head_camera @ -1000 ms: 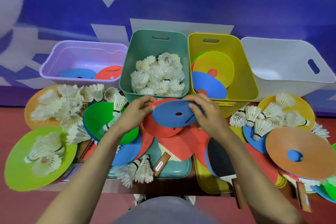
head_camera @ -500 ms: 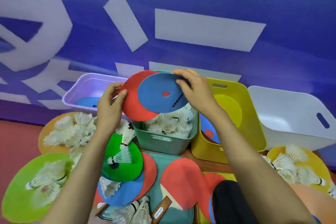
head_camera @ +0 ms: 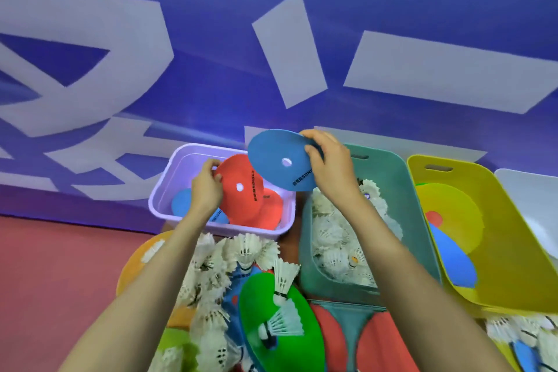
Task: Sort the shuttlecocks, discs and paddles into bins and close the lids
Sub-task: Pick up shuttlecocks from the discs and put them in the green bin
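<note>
My left hand (head_camera: pixel 206 192) grips the edge of a red disc (head_camera: pixel 240 190) held down inside the lilac bin (head_camera: pixel 164 187), above a blue disc (head_camera: pixel 181 205) and another red disc (head_camera: pixel 271 214) lying there. My right hand (head_camera: pixel 327 164) pinches a blue disc (head_camera: pixel 276 158) just above the bin's right rim. The teal bin (head_camera: pixel 389 169) to the right is full of white shuttlecocks (head_camera: pixel 335 251). The yellow bin (head_camera: pixel 498 220) holds larger yellow and blue discs.
Loose shuttlecocks (head_camera: pixel 235 254) lie on an orange disc (head_camera: pixel 139 263) and a green disc (head_camera: pixel 280 320) near me. Red paddles (head_camera: pixel 380 341) lie on a teal lid (head_camera: pixel 353 329). A white bin (head_camera: pixel 531 199) stands at far right. A purple wall rises behind.
Both hands moved left from above the teal bin to the lilac bin. The two discs separated; the red one now sits lower inside the bin.
</note>
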